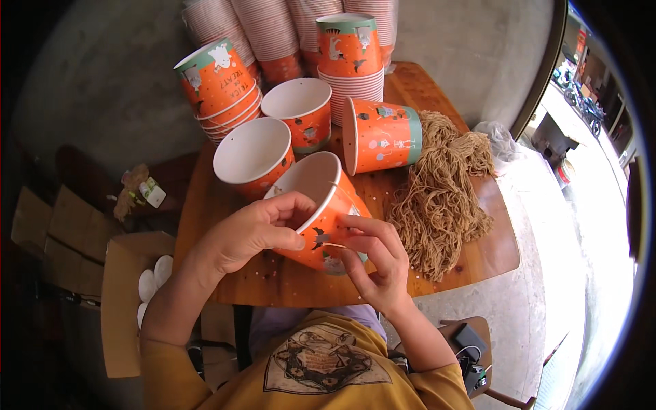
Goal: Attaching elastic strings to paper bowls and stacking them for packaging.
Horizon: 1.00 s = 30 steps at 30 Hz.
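Observation:
An orange paper bucket with a white inside leans in my hands near the table's front edge. My left hand is closed over its rim, fingers inside and thumb on the outer wall. Against the printed side, my right hand pinches a thin tan cord; the cord's end lies close to my left thumb. Another bit of cord shows at the bucket's far rim. A heap of tan cords lies to the right, touching a bucket on its side.
Two upright buckets stand just beyond. Behind are a tilted stack, a tall stack and several wrapped stacks. A cardboard box with white discs is at the left; a stool stands at the right.

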Each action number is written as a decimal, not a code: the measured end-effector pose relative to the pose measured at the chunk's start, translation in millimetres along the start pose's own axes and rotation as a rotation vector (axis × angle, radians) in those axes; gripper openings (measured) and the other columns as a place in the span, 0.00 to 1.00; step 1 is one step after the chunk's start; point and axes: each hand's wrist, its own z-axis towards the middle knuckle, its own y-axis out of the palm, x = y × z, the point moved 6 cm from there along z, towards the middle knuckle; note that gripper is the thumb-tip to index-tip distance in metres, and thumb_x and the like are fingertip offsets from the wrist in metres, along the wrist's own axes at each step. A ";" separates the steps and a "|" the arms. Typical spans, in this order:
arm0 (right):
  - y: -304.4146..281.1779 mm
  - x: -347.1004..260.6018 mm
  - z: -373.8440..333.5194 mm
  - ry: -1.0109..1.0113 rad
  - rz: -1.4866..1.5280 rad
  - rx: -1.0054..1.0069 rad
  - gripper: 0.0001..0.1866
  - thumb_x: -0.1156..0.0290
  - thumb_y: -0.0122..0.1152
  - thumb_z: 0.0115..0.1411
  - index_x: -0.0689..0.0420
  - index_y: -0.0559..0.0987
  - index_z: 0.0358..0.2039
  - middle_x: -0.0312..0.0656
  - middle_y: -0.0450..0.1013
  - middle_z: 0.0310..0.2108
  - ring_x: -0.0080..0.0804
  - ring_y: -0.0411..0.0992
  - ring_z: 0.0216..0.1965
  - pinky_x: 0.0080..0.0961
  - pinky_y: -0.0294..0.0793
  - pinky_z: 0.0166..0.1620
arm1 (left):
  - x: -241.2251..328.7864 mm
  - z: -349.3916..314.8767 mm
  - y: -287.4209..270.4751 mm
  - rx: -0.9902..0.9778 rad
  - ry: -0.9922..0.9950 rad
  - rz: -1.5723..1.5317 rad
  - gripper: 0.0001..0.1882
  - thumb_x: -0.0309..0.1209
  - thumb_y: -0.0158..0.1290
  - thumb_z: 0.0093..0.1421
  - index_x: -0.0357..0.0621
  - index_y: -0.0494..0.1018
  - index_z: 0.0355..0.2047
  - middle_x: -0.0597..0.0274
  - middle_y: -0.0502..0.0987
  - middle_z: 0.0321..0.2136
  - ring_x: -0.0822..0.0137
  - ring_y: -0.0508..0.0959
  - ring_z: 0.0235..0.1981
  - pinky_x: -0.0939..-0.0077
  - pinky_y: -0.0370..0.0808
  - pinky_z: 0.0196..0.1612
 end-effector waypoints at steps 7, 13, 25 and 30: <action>0.7 -9.7 -0.3 -0.144 -0.142 -0.087 0.10 0.75 0.66 0.47 0.56 0.79 0.33 0.38 0.77 0.46 0.39 0.74 0.43 0.32 0.76 0.45 | -3.5 2.7 7.4 -0.017 -0.009 0.034 0.21 0.21 0.53 0.56 0.40 0.69 0.52 0.67 0.74 0.43 0.77 0.73 0.46 0.79 0.71 0.51; -3.0 -16.4 7.1 -0.241 -0.145 -0.045 0.11 0.74 0.66 0.46 0.55 0.78 0.32 0.36 0.76 0.41 0.37 0.74 0.38 0.29 0.77 0.40 | 2.4 4.4 13.5 -0.028 0.002 0.046 0.20 0.20 0.52 0.57 0.40 0.69 0.51 0.68 0.74 0.42 0.78 0.73 0.45 0.80 0.71 0.50; -6.8 9.0 -6.9 0.218 -0.027 -0.011 0.08 0.73 0.66 0.55 0.58 0.78 0.35 0.45 0.73 0.23 0.40 0.73 0.22 0.34 0.72 0.26 | 2.7 6.5 20.9 -0.041 0.023 0.103 0.19 0.22 0.52 0.58 0.40 0.68 0.51 0.68 0.73 0.41 0.77 0.73 0.44 0.79 0.70 0.51; -10.9 1.1 -3.3 0.302 -0.107 -0.045 0.07 0.73 0.66 0.55 0.57 0.79 0.34 0.43 0.73 0.22 0.39 0.73 0.22 0.33 0.72 0.26 | -1.9 5.7 23.8 -0.057 0.039 0.091 0.19 0.22 0.52 0.59 0.40 0.67 0.52 0.67 0.73 0.41 0.76 0.72 0.44 0.78 0.70 0.52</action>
